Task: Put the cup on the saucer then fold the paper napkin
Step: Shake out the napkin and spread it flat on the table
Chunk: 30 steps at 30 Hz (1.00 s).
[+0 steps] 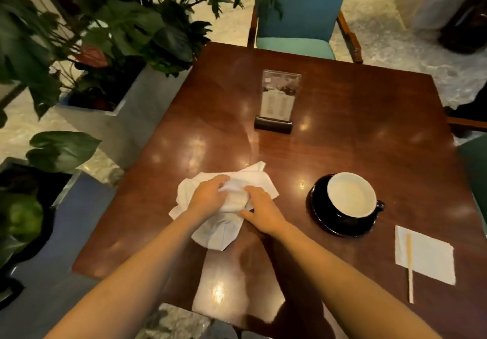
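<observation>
- Left hand [208, 196] – fingers curled down over the crumpled white paper napkin [218, 233], gripping its bunched middle.
- Right hand [263, 212] – fingers bent over the same bunch, thumb tucked at its near side; pinches it. The hands sit just beside each other.
- Napkin lies rumpled on the dark brown wooden table [342, 127], towards the left edge, corners splayed out.
- Black cup with white inside [351, 195] stands upright on the round black saucer [340, 229], right of the hands.
- Flat white square napkin [427, 254] by the near right corner; thin pale wooden stirrer [410, 267] lies across it.
- Clear plastic menu stand [279, 98] mid-table; teal upholstered chair [297, 9] at the far edge.
</observation>
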Motion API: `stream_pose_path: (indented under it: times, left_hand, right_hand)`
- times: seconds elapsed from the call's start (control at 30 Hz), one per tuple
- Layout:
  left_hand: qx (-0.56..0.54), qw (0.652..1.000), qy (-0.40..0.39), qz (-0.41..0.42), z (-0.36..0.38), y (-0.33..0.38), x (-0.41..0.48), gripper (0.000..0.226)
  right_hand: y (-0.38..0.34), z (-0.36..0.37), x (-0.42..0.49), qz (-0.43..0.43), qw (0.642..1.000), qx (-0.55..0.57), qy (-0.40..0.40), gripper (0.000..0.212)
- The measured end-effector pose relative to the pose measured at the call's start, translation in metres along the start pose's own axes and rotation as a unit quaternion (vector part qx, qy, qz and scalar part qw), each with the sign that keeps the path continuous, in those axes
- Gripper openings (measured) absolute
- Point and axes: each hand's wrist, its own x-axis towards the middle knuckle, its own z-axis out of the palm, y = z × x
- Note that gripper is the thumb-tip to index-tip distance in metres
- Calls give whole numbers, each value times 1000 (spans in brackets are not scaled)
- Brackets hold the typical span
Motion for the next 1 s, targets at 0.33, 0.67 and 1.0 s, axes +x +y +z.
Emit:
stream_pose_path:
  times: [0.33, 0.67, 1.0]
  left_hand:
    - [-110, 991, 74, 8, -37, 1, -12, 32]
    - [-119, 983, 103, 99, -75, 48, -13, 24]
    - [-104, 971, 183, 113, -55, 77, -47, 18]
  right_hand:
    - [-39, -32, 8, -4, 985, 153, 81, 29]
    - [-86, -85, 7, 9, 973, 179, 143, 21]
    - [-131, -127, -6, 38, 910, 400, 102, 24]
